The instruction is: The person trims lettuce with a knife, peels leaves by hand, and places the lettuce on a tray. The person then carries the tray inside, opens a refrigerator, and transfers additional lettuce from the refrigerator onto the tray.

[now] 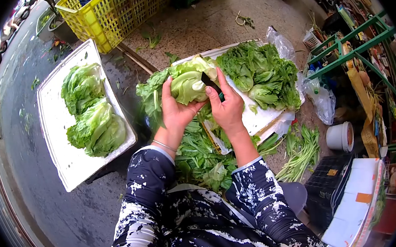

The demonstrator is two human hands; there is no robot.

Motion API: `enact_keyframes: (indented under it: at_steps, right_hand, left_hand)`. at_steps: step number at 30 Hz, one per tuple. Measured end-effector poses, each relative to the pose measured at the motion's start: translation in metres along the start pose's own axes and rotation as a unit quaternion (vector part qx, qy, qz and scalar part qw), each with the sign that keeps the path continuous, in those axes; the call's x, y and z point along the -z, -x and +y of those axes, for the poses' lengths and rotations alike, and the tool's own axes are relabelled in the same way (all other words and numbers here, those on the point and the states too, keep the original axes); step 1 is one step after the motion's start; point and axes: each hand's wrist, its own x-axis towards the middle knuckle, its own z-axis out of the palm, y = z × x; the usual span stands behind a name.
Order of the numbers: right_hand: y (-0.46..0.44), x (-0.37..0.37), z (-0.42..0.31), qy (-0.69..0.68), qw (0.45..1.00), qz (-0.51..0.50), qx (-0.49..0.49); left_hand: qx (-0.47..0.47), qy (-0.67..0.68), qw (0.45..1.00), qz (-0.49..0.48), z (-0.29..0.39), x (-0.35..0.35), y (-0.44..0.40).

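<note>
My left hand (177,112) is wrapped under a green lettuce (186,84) and holds it up in front of me. In my right hand (228,105) is a small knife (209,81) with a dark blade, its edge against the pale stem end of the lettuce. The fingers of that hand cover most of the handle. Behind my hands, several lettuces (264,73) lie heaped on a white foam board (259,120). To the left, two lettuces (95,127) rest on a white foam lid (57,131). Loose leaves (195,147) are piled below my hands.
A yellow crate (113,18) stands at the back left. Plastic bags (321,101), a grey bucket (339,137) and a green metal rack (356,51) are on the right. Leafy stalks (302,154) lie on the floor near a black crate (326,187).
</note>
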Motion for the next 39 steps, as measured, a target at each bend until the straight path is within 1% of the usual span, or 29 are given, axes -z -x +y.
enact_keyframes:
  at_steps: [2,6,8,9,11,12,13,14,15,16,17,18,20,21,22,24,25,26,27,28,30,31,32,33,34,36,37,38,39]
  right_hand:
    - [0.0,0.002,-0.004,0.005,0.999,-0.022,-0.033]
    - [0.003,0.0,-0.005,-0.002,0.999,-0.018,-0.046]
    - [0.005,-0.002,0.001,-0.052,0.998,0.005,-0.029]
    - [0.004,-0.001,-0.001,-0.052,0.998,0.005,-0.03]
    - [0.003,0.0,-0.005,-0.162,0.985,0.004,-0.055]
    - [0.004,-0.001,-0.002,-0.161,0.985,0.005,-0.055]
    - [0.005,-0.002,0.001,-0.196,0.978,0.025,-0.062]
    - [0.006,-0.003,0.004,-0.232,0.969,0.046,-0.068]
    - [0.006,0.004,0.003,-0.232,0.969,0.046,-0.066]
    - [0.007,0.016,0.001,-0.432,0.881,-0.018,-0.193]
    - [0.006,0.026,-0.002,-0.603,0.732,-0.082,-0.307]
    - [0.002,0.032,-0.006,-0.603,0.732,-0.082,-0.307]
    - [-0.007,0.042,-0.015,-0.706,0.635,-0.059,-0.308]
    - [-0.012,0.047,-0.015,-0.7,0.647,-0.04,-0.3]
    - [-0.017,0.052,-0.015,-0.662,0.695,-0.032,-0.28]
    - [-0.036,0.062,-0.019,-0.617,0.747,-0.032,-0.244]
    - [-0.048,0.068,-0.024,-0.61,0.76,-0.029,-0.223]
    - [-0.062,0.075,-0.03,-0.602,0.772,-0.025,-0.202]
    - [-0.076,0.079,-0.034,-0.578,0.797,-0.013,-0.175]
    - [-0.085,0.083,-0.035,-0.509,0.847,-0.037,-0.149]
    - [-0.094,0.072,-0.038,-0.334,0.931,-0.103,-0.108]
    - [-0.091,0.066,-0.049,-0.333,0.931,-0.106,-0.105]
    - [-0.084,0.061,-0.06,-0.147,0.973,-0.178,-0.023]
    - [-0.079,0.058,-0.068,0.045,0.968,-0.241,0.061]
    - [-0.078,0.055,-0.067,0.075,0.959,-0.25,0.111]
    - [-0.083,0.056,-0.07,0.036,0.946,-0.322,0.003]
    - [-0.089,0.059,-0.074,0.003,0.947,-0.319,-0.036]
    - [-0.096,0.063,-0.08,-0.031,0.946,-0.315,-0.074]
    - [-0.103,0.065,-0.081,-0.088,0.953,-0.278,-0.079]
  left_hand:
    - [0.001,0.0,1.0,-0.004,0.0,0.001,0.0]
    - [-0.003,0.01,1.0,0.001,-0.001,-0.001,0.0]
    - [-0.008,0.009,1.0,0.001,-0.002,0.0,0.0]
    - [-0.008,0.012,1.0,0.002,-0.002,-0.001,0.001]
    - [-0.007,0.015,1.0,0.004,-0.002,-0.003,0.001]
    - [-0.011,0.009,1.0,0.02,-0.001,-0.002,0.001]
    - [-0.016,0.002,0.999,0.035,-0.001,-0.003,0.001]
    - [-0.015,0.002,0.999,0.034,0.0,-0.002,0.001]
    - [-0.017,-0.016,0.999,0.04,0.0,-0.001,0.0]
    - [-0.019,-0.035,0.998,0.047,0.001,-0.001,0.0]
    - [-0.022,-0.033,0.998,0.04,0.001,-0.001,0.001]
    - [-0.022,-0.033,0.998,0.04,0.002,-0.001,0.001]
    - [-0.019,-0.02,0.999,-0.036,0.005,0.0,0.002]
    - [-0.022,-0.024,0.998,-0.055,0.004,-0.005,0.004]
    - [-0.021,-0.023,0.998,-0.055,0.004,-0.005,0.005]
    - [-0.018,-0.018,0.994,-0.111,0.005,-0.006,0.006]
    - [-0.012,-0.002,0.993,-0.12,0.006,-0.006,0.007]
    - [-0.013,-0.002,0.993,-0.121,0.006,-0.007,0.008]
    - [-0.025,-0.006,0.994,-0.102,0.006,-0.008,0.008]
    - [-0.037,-0.01,0.996,-0.083,0.006,-0.009,0.009]
    - [-0.036,-0.008,0.995,-0.095,0.008,-0.009,0.007]
    - [-0.035,-0.026,0.994,-0.096,0.009,-0.01,0.006]
    - [-0.033,-0.043,0.994,-0.094,0.009,-0.01,0.006]
    - [-0.047,-0.065,0.993,-0.09,0.009,-0.01,0.007]
    - [-0.048,-0.064,0.993,-0.09,0.01,-0.008,0.007]
    - [-0.044,-0.085,0.993,-0.068,0.01,-0.005,0.006]
    - [-0.024,-0.075,0.995,-0.063,0.012,-0.002,0.006]
    - [-0.024,-0.076,0.995,-0.063,0.013,0.001,0.006]
    - [-0.017,-0.067,0.992,-0.11,0.013,0.004,0.006]
